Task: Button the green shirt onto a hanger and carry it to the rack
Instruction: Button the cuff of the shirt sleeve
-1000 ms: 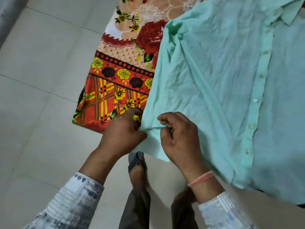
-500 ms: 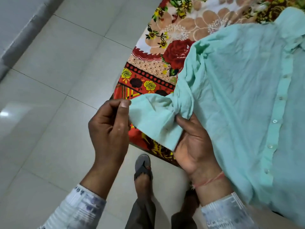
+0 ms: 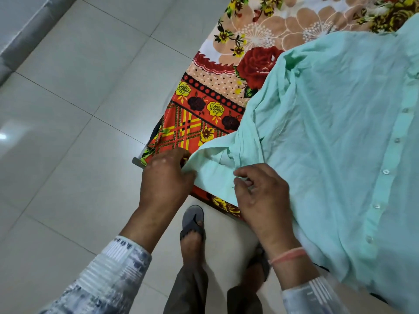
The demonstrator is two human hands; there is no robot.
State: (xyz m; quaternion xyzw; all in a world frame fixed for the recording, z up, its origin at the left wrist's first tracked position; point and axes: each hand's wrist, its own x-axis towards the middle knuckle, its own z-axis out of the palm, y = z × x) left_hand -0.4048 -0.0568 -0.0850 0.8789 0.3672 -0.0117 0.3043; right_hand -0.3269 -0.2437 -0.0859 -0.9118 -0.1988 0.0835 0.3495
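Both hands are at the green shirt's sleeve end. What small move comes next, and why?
Probably draw the sleeve straight toward you and lay it flat. The left hand pinches its cuff edge, the right hand has curled fingers on it, grip unclear, and the cloth behind is bunched in folds on the floral sheet. The green shirt looks buttoned already.

Bedcover: floral cloth sheet in red, orange and yellow (image 3: pixel 204 123), spread far right, its corner hanging towards the centre.
Floor: glossy pale grey square tiles (image 3: pixel 68 109), filling the left.
Sandal: grey rubber flip-flop (image 3: pixel 192 220), near centre, on the tiles.
Skirting: grey strip (image 3: pixel 27 35), far left.
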